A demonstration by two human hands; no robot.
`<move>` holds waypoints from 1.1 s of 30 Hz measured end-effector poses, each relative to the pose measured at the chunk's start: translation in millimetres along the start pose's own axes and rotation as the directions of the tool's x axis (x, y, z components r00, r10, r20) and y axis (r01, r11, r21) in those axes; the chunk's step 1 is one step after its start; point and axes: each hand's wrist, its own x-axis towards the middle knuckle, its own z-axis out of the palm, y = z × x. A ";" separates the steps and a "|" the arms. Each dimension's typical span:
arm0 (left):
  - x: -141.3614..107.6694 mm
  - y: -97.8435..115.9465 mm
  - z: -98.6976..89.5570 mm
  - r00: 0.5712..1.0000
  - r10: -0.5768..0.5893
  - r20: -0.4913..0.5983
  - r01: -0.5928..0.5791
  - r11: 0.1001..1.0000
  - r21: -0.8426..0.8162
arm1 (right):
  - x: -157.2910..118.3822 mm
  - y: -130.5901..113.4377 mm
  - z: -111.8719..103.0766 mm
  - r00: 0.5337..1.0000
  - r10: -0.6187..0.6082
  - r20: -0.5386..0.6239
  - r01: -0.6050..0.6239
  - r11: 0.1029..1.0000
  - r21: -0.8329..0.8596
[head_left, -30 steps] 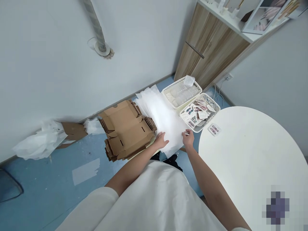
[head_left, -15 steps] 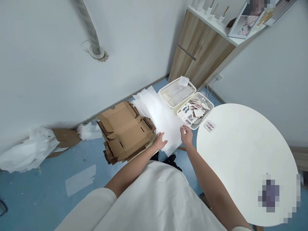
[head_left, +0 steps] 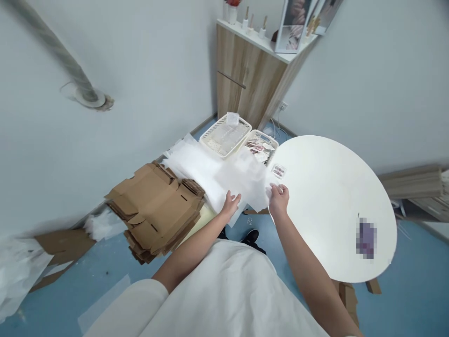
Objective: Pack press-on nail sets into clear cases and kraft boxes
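Note:
A thin white translucent sheet [head_left: 245,180] is pinched at its right edge by my right hand [head_left: 278,197], just over the near-left rim of the round table. It hangs raised and slightly rippled, partly covering the basket of cards behind it. My left hand [head_left: 230,206] is beside the sheet's near left part, fingers spread and holding nothing; whether it touches the sheet I cannot tell. Under and left of the lifted sheet lies a stack of similar white sheets [head_left: 191,159]. A small clear pack with reddish oval pieces [head_left: 278,171] lies on the table just beyond my right hand.
Flattened brown cardboard boxes [head_left: 150,201] are piled at left. Two white baskets [head_left: 247,126] stand beyond the sheets. The round white table [head_left: 326,187] is at right, with a blurred purple item [head_left: 366,238] on it. A wooden cabinet [head_left: 245,70] fills the corner.
My right hand has drawn a white sheet off the stack and moved right to the table's edge. My left hand stays open near the stack. The view has turned right.

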 end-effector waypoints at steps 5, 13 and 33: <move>1.9 9.3 55.0 0.983 0.150 0.104 -0.144 0.988 -0.064 | -2.5 -8.3 -66.7 0.987 0.084 -0.136 -0.055 0.978 0.202; -0.1 5.3 135.9 0.851 0.328 0.409 -0.483 0.795 0.368 | -16.5 -15.2 -205.5 0.995 -0.031 -0.098 0.024 0.997 -0.067; 1.2 -43.6 255.4 0.921 0.218 0.322 -0.388 0.571 0.723 | -14.3 43.3 -357.3 0.998 0.051 -0.044 -0.067 0.830 -0.553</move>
